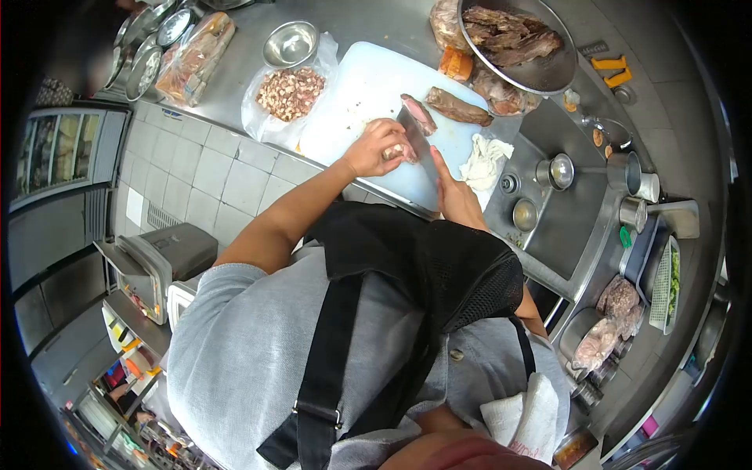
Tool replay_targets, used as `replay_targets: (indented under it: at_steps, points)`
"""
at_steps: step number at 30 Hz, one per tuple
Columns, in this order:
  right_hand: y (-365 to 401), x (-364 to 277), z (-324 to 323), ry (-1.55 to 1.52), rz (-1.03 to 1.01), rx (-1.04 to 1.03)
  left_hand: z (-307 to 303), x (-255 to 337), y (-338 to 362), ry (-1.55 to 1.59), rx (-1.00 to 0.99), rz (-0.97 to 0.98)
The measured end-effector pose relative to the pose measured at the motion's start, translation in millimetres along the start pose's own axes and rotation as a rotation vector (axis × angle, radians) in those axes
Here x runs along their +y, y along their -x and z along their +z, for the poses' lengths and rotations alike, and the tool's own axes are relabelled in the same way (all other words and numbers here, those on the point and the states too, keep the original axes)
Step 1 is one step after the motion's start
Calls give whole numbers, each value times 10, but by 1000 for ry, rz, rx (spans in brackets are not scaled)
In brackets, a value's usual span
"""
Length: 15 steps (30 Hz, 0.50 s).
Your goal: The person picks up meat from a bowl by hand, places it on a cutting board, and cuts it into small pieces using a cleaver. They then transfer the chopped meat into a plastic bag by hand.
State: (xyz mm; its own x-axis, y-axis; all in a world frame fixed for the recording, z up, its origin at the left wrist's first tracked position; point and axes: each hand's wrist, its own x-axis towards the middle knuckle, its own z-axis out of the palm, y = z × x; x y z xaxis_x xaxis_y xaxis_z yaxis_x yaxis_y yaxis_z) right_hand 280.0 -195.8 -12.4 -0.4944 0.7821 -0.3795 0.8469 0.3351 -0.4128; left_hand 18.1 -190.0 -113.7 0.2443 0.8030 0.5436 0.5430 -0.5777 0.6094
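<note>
On the white cutting board [352, 90], my left hand [379, 149] has its fingers curled around a small piece of meat [409, 152]. My right hand [458, 196] grips the handle of a wide-bladed knife [421, 147], whose blade lies beside the held piece. Just beyond the blade is a pink-centred piece of meat [418, 114], and a longer brown piece [458, 107] lies to its right. Diced meat [290, 92] is heaped on a plastic bag left of the board. A crumpled white cloth [486, 160] sits at the board's right side.
Behind the diced meat stands a metal bowl [291, 45]. A large bowl of dark meat [554, 70] is at the back right. The sink [580, 211] holds small pots. Bagged meat [196, 59] lies at the far left, and a bin [176, 254] stands on the floor.
</note>
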Motion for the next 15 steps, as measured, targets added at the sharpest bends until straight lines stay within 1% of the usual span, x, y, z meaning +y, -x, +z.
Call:
replay_targets:
  at_steps: [1, 3, 4, 6, 9, 15]
  points:
    - [11, -32, -45, -1, -2, 6, -19, 10, 26, -3, -1, 5]
    - [67, -82, -100, -17, 8, 60, -4, 2, 109, -67, 101, -122]
    - [96, -117, -136, -16, 11, 57, 20, -21, 134, -64, 100, -124]
    - [122, -188, -181, -5, 46, -6, 31, -81, 147, -43, -4, -103]
    - [110, -208, -123, 31, 78, -73, 58, -99, 130, -43, -31, -97]
    - [110, -275, -42, -9, 96, -82, 70, -107, 99, -27, -26, -89]
